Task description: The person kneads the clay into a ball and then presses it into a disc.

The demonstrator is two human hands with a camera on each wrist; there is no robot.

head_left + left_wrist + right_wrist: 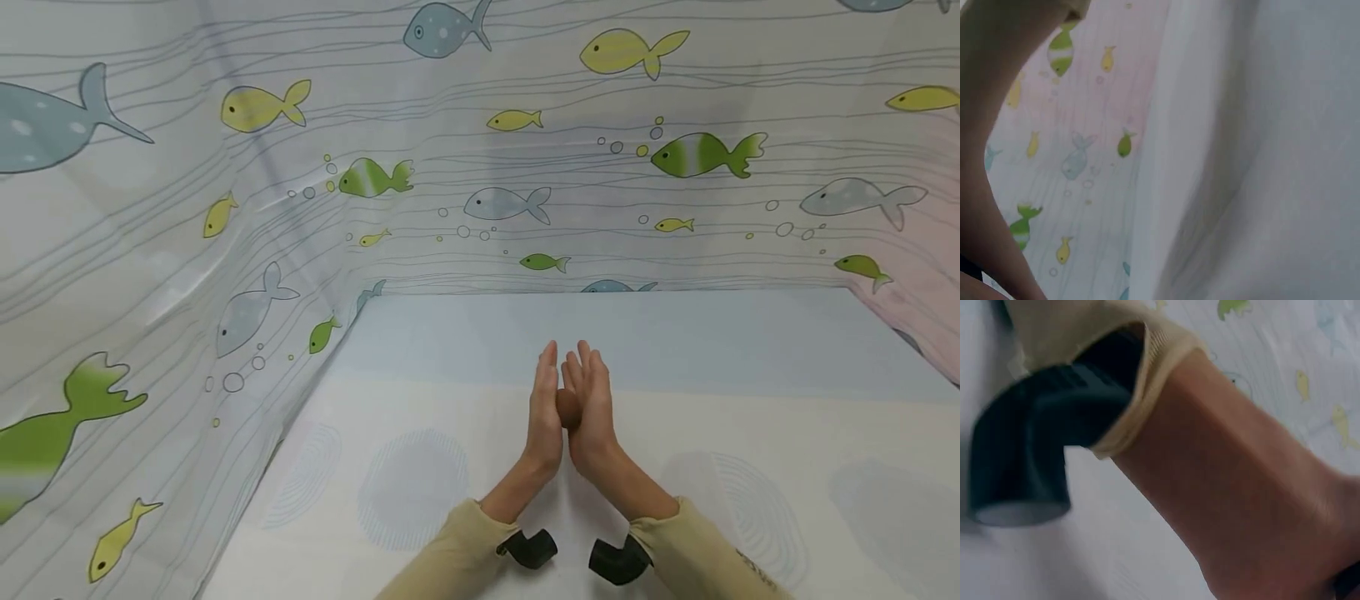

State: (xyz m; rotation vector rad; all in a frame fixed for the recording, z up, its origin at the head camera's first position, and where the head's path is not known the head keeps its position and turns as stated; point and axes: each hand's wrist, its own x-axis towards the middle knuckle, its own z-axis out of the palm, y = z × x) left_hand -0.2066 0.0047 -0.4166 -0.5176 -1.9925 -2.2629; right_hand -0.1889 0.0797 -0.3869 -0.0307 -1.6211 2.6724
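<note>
In the head view a small brown ball (568, 408) sits between my two palms, above the white tabletop. My left hand (545, 412) presses it from the left side, fingers straight and pointing away. From the right, my right hand (591, 408) lies flat against the ball, its fingers also extended. The palms face each other, with the heels of the hands close together. In the left wrist view a bare forearm (982, 169) shows at the left edge. The right wrist view is filled by a forearm (1229, 469). Neither wrist view shows the ball.
Black curved wrist mounts (528, 550) stick out below the beige sleeves (450, 554). The table (337, 467) has a pale blue band (450, 333) along its far side. Fish-printed curtains (450, 108) stand behind it and on the left.
</note>
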